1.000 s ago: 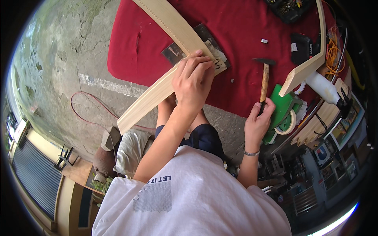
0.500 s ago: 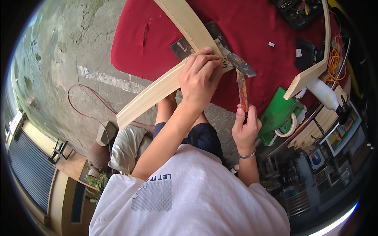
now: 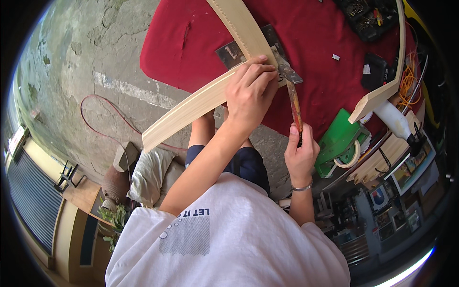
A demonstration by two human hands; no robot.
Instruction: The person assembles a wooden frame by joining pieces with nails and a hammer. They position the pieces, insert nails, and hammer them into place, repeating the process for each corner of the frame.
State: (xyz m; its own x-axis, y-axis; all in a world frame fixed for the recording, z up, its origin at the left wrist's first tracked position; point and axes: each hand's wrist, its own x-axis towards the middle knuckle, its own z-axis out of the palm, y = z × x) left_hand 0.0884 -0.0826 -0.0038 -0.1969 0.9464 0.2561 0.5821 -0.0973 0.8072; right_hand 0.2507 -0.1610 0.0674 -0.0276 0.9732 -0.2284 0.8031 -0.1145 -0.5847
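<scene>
Two pale wooden frame strips meet in a corner over the red cloth. One strip (image 3: 184, 110) runs toward the lower left, past the cloth's edge; the other strip (image 3: 241, 26) reaches up to the top of the picture. My left hand (image 3: 251, 93) is closed over the corner, its fingers across the wood. In my right hand (image 3: 302, 153) is a hammer (image 3: 295, 103), gripped low on its worn, red-stained handle. The hammer's head lies at the corner joint, just right of my left fingertips. Beneath the joint a dark metal plate (image 3: 230, 55) shows in part.
Red cloth (image 3: 191, 62) covers the work surface. To the right are another wooden corner piece (image 3: 377, 98), a green holder (image 3: 330, 143) with a tape roll (image 3: 348, 155), a white bottle (image 3: 392, 117) and orange cord (image 3: 409, 81). A black toolbox (image 3: 366, 19) sits at the far right.
The hammer's head has come down and left onto the corner joint. My left hand still holds the wood, and the whole view has shifted slightly.
</scene>
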